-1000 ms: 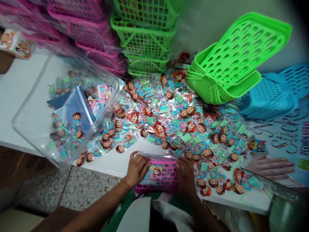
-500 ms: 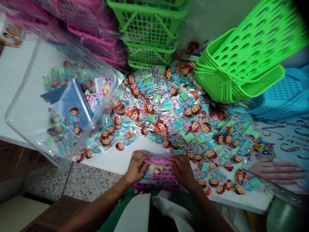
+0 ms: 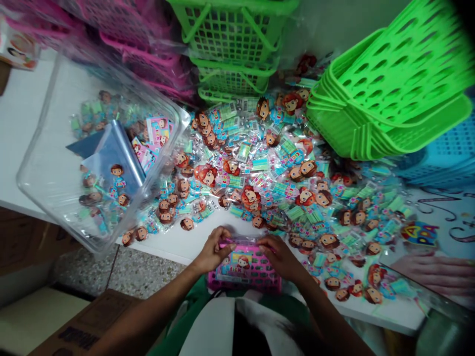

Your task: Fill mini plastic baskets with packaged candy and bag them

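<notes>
A pink perforated plastic basket (image 3: 261, 271), with a printed cartoon label (image 3: 239, 263) on its side, is at the table's near edge, close to my body. Clear plastic film (image 3: 243, 239) shows along its top rim. My left hand (image 3: 215, 251) pinches the rim and film at the left corner, thumb over the front. At the right corner my right hand (image 3: 277, 254) has its fingers closed on the same rim and film. What lies inside the basket is hidden. Just beyond the hands spread many small clear packets (image 3: 249, 198) with cartoon heads.
A clear plastic bin (image 3: 40, 195) on the left holds more packets and a blue folded sheet (image 3: 107, 160). Pink baskets (image 3: 148, 59) and green baskets (image 3: 233, 34) are stacked behind. Nested green baskets (image 3: 352, 123) and blue ones (image 3: 445, 153) stand right. Cardboard boxes (image 3: 92, 321) sit lower left.
The whole view has shifted slightly. Both hands keep their hold on the pink basket's rim, with the fingers only slightly moved along it.
</notes>
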The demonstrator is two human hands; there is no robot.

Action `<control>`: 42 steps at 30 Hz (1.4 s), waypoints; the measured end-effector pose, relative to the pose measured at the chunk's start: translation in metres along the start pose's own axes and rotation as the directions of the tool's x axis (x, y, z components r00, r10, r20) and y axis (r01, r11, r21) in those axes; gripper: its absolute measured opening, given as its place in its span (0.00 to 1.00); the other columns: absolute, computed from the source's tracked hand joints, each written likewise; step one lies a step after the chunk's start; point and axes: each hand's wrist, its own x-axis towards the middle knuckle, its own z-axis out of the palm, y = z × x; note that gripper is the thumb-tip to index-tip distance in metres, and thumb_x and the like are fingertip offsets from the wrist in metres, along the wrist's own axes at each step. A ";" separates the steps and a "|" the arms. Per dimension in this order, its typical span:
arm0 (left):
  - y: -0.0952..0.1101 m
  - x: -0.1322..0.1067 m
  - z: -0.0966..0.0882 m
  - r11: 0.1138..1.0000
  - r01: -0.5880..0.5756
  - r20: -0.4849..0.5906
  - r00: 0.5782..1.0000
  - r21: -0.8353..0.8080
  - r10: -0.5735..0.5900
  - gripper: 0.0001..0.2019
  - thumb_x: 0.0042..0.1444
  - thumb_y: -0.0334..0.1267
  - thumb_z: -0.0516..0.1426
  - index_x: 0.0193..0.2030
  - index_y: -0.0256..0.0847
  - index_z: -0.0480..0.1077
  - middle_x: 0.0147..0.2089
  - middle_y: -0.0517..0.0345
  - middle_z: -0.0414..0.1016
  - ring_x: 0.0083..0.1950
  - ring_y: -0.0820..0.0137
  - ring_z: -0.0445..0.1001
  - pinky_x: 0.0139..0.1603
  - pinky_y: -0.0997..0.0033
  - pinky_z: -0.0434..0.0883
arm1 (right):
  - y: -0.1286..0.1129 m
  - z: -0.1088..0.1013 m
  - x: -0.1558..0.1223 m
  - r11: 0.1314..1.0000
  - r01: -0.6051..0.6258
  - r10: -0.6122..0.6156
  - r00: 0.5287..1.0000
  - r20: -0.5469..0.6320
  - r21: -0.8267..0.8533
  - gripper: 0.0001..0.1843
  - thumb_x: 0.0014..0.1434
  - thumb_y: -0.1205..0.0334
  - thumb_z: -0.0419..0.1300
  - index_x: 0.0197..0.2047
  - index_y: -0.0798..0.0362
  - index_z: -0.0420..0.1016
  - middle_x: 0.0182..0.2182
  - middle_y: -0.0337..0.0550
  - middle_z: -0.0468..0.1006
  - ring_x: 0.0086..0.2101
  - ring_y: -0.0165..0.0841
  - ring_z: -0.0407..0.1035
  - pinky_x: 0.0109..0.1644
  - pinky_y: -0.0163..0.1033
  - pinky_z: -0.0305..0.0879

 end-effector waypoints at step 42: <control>0.003 -0.022 0.016 0.432 -0.582 0.355 0.790 0.689 0.500 0.42 0.51 0.65 0.48 0.68 0.43 0.49 0.69 0.43 0.50 0.69 0.43 0.41 0.62 0.35 0.37 | 0.025 0.040 -0.026 0.988 0.151 -0.147 0.849 -0.507 -0.034 0.15 0.65 0.59 0.47 0.46 0.47 0.74 0.40 0.44 0.75 0.44 0.37 0.66 0.50 0.47 0.60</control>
